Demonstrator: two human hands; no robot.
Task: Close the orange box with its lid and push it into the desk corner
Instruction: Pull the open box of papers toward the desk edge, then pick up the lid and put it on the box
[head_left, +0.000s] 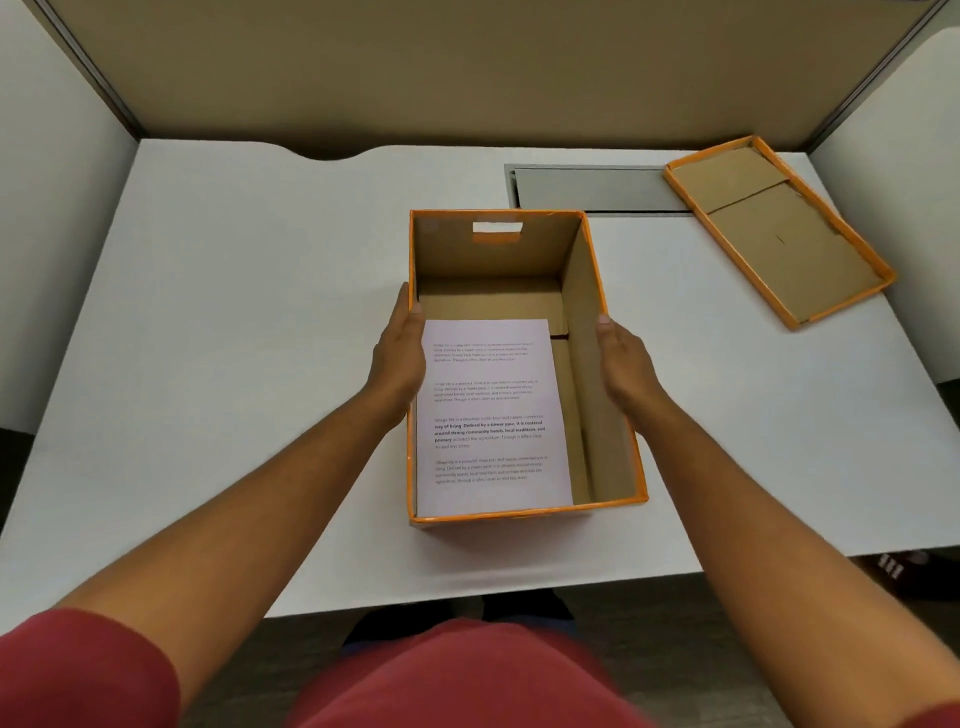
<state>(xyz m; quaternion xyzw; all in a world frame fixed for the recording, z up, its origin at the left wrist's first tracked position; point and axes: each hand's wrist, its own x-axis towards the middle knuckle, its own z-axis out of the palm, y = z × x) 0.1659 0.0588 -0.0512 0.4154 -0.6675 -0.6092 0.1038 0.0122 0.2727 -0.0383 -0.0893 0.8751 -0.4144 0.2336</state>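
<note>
An open orange box (587, 332) with brown cardboard inside stands in the middle of the white desk (234, 322). A printed sheet of paper (493, 415) lies flat on its bottom. My left hand (400, 358) presses flat against the outside of the box's left wall. My right hand (623, 364) rests against the outside of the right wall, thumb at the rim. The orange lid (774, 234) lies upside down at the desk's back right, apart from the box.
A grey cable hatch (587, 187) is set into the desk behind the box. Brown partition panels (415, 73) close off the back, meeting white side panels at the left and right corners. The desk's front edge is near my body.
</note>
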